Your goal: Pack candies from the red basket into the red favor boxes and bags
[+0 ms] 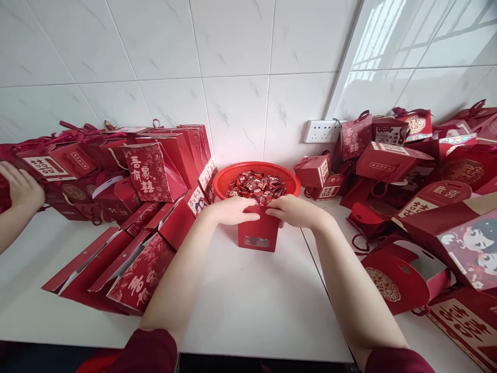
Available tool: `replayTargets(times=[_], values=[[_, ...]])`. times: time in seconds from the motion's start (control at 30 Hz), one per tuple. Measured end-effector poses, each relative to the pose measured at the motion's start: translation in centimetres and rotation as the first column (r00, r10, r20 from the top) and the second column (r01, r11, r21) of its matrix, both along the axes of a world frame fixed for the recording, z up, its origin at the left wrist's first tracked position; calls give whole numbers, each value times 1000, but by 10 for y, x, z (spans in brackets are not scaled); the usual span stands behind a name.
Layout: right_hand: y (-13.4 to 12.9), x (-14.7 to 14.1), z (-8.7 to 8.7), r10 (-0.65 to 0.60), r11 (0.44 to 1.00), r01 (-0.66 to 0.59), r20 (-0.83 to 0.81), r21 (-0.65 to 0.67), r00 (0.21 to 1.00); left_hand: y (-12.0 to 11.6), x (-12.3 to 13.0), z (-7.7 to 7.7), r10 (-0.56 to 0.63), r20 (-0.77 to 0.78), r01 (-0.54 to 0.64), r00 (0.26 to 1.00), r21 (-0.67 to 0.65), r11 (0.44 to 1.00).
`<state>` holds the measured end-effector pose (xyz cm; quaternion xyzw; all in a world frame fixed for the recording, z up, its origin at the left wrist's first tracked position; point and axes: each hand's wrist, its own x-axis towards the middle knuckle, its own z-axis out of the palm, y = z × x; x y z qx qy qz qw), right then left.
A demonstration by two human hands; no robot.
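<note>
On white table (256, 300): red box (258, 228) upright, oblong window (256, 242) near base; both hands (294, 210) pinching top.

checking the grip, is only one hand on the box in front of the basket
No, the left hand and the right hand both touch the box.

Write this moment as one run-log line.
left grip: at top of red box | right grip: at its top | behind: red basket, wrapped pieces | either side: more red boxes
</note>
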<state>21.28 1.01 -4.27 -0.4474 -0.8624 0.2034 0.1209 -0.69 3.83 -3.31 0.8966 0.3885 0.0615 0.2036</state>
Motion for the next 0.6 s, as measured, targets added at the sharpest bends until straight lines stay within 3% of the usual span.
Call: replayTargets(times=[0.17, 0.33, 0.47, 0.6], values=[[-12, 7, 11, 65, 998, -66, -75, -11, 995, -13, -2, 16, -7, 37, 2, 999, 117, 993], [-32, 15, 28, -15, 996, 48, -358, 82, 934, -45, -7, 41, 58, 249, -115, 967, 220, 969], [-44, 11, 38, 28, 992, 45, -552, 118, 833, -71, -6, 56, 90, 560, -275, 824, 255, 927], [-58, 9, 45, -14, 958, 183, -601, 221, 799, -58, -7, 52, 27, 796, -251, 604, 159, 955]])
